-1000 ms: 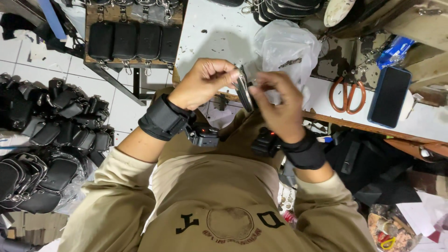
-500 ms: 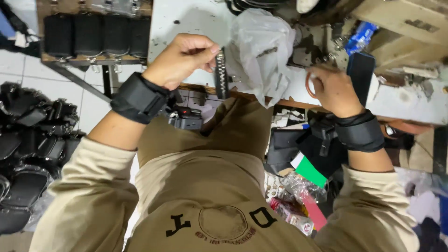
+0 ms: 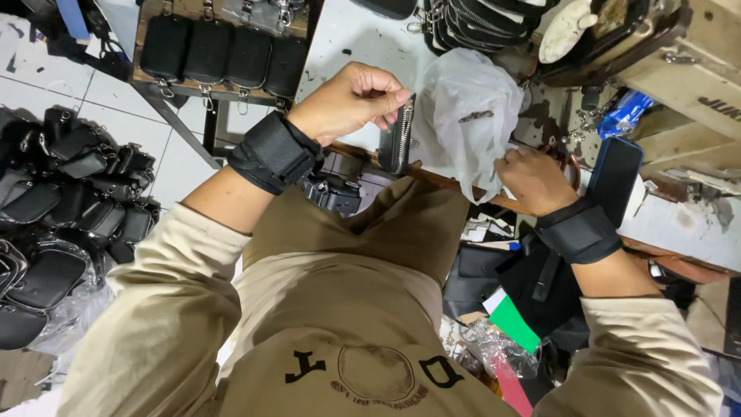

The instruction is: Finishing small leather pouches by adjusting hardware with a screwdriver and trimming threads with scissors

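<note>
Pinching one black zip pouch (image 3: 399, 144): left hand (image 3: 351, 100); right hand (image 3: 532, 179) grasping one plastic bag (image 3: 471, 108).

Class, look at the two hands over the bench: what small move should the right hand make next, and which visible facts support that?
Probably the right hand should reach into the clear plastic bag for a part. It already rests at the bag's lower edge with nothing visibly held, a small metal piece shows through the plastic, and the left hand holds the black zippered pouch upright beside the bag.

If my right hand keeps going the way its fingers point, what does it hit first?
Most likely the clear plastic bag: the right hand already sits at its lower edge, fingers aimed into it, though depth is unclear.
</note>
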